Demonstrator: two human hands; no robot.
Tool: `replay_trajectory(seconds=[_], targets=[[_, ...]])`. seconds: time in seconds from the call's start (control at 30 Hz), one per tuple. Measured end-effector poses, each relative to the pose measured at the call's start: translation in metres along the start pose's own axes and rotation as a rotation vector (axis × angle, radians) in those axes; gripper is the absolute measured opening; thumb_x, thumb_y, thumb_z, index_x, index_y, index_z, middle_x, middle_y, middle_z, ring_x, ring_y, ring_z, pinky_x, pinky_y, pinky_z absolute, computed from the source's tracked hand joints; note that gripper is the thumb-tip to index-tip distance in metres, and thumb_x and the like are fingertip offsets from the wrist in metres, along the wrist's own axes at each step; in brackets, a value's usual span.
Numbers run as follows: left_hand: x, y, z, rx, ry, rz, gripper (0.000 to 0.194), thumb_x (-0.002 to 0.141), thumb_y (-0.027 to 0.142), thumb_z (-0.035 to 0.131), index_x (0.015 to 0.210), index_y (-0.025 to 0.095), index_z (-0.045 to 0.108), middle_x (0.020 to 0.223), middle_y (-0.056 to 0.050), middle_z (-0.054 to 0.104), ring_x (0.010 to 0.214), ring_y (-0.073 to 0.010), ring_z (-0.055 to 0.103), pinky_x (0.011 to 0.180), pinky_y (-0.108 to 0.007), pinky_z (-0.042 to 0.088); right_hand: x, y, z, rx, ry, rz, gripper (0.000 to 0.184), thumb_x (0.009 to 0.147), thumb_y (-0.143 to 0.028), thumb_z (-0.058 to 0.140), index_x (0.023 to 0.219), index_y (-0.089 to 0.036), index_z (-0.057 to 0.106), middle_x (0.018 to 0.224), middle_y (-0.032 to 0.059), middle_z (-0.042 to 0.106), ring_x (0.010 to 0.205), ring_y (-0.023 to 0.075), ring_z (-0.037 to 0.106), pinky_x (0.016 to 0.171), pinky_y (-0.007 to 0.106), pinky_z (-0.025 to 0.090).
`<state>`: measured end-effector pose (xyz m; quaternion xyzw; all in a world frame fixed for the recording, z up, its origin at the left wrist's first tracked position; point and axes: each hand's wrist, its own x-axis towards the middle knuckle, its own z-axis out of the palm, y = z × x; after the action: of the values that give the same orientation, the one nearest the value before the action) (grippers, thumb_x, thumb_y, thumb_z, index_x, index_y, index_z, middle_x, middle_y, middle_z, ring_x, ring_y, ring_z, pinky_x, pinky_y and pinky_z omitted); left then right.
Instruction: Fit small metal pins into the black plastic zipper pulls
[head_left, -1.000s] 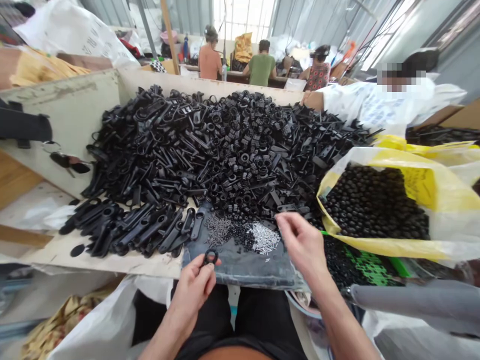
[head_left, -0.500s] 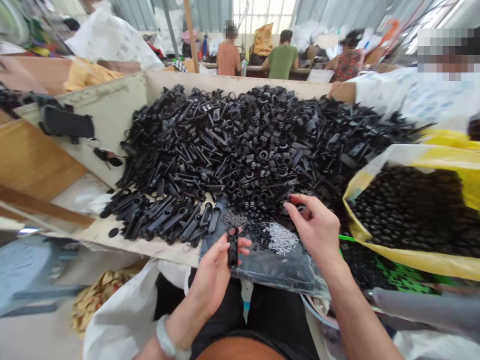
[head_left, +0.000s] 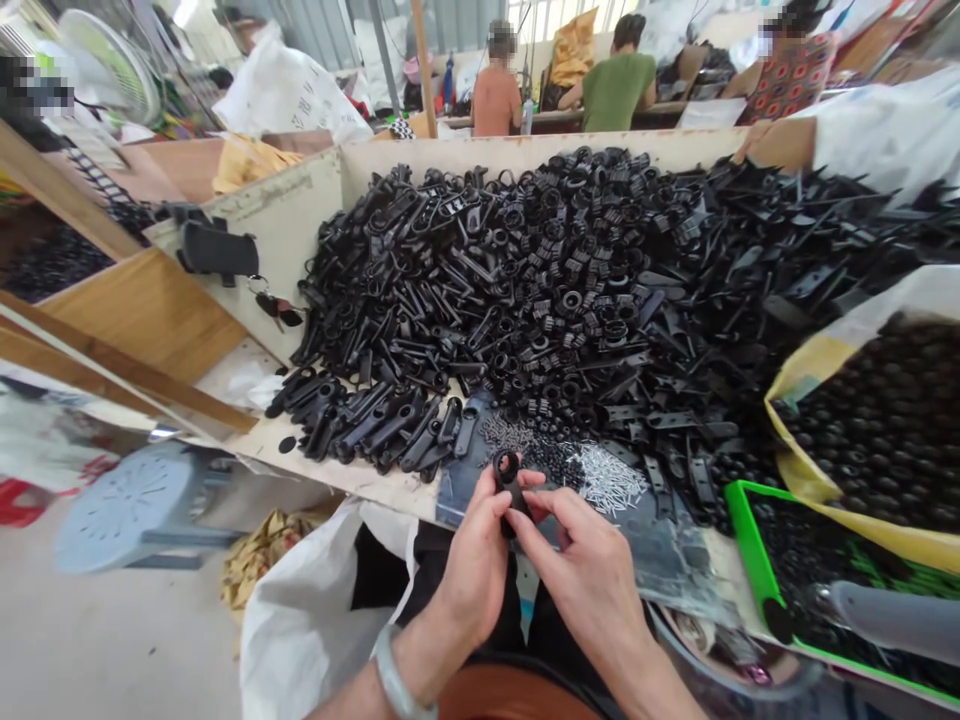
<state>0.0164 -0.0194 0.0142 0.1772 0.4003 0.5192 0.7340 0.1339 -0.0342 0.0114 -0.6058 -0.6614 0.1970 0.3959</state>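
Observation:
My left hand (head_left: 476, 565) is closed round a black plastic handle part (head_left: 508, 470) with a round ring at its upper end, held above the front edge of the bench. My right hand (head_left: 581, 550) comes in from the right, thumb and fingers closed at the part's lower end. Any small piece between those fingertips is hidden. Just beyond the hands, on a dark mat (head_left: 457, 490), lie small heaps of grey screws (head_left: 506, 433), black bits (head_left: 551, 460) and silver pins (head_left: 611, 478).
A big heap of black plastic parts (head_left: 525, 290) fills the walled bench. Longer black handles (head_left: 375, 420) lie in a row at left. At right are a yellow-white sack of black balls (head_left: 885, 420) and a green-rimmed tray (head_left: 742, 530). A blue stool (head_left: 124, 510) stands left; people sit behind.
The left hand has turned the ringed part upright. My right hand has come from the heap's edge, pinching a small dark piece, to the part. The view has swung left.

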Motion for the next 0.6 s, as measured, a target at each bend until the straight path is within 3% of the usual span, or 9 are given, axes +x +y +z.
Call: replay_trajectory(seconds=[0.23,0.47,0.6], targets=[[-0.002,-0.01,0.003,-0.033,0.042,0.035,0.028,0.08,0.032,0.078,0.107,0.023,0.075,0.119,-0.005,0.075,0.119,-0.0222,0.063,0.108,-0.033,0.044,0.001,0.0,0.002,-0.01,0.003,0.0,0.021,0.099,-0.036,0.058,0.093,-0.023,0.073,0.092,0.003,0.077,0.061,0.0146,0.065,0.052,0.025,0.047],[-0.004,-0.01,0.008,-0.053,0.127,0.001,0.04,0.068,0.041,0.091,0.096,0.018,0.075,0.104,-0.008,0.077,0.108,-0.0251,0.07,0.098,-0.034,0.052,-0.005,0.002,0.012,-0.011,0.016,0.002,0.02,0.101,-0.033,0.055,0.099,-0.024,0.073,0.104,0.0056,0.077,0.09,0.0191,0.076,0.072,0.026,0.056],[0.001,-0.007,-0.001,0.006,0.125,-0.008,0.039,0.07,0.045,0.09,0.092,0.017,0.073,0.097,-0.007,0.078,0.095,-0.0233,0.073,0.083,-0.031,0.056,-0.005,0.006,0.005,0.039,-0.082,0.008,0.017,0.097,-0.037,0.064,0.106,-0.026,0.074,0.105,0.0038,0.075,0.075,0.0158,0.071,0.067,0.026,0.054]])
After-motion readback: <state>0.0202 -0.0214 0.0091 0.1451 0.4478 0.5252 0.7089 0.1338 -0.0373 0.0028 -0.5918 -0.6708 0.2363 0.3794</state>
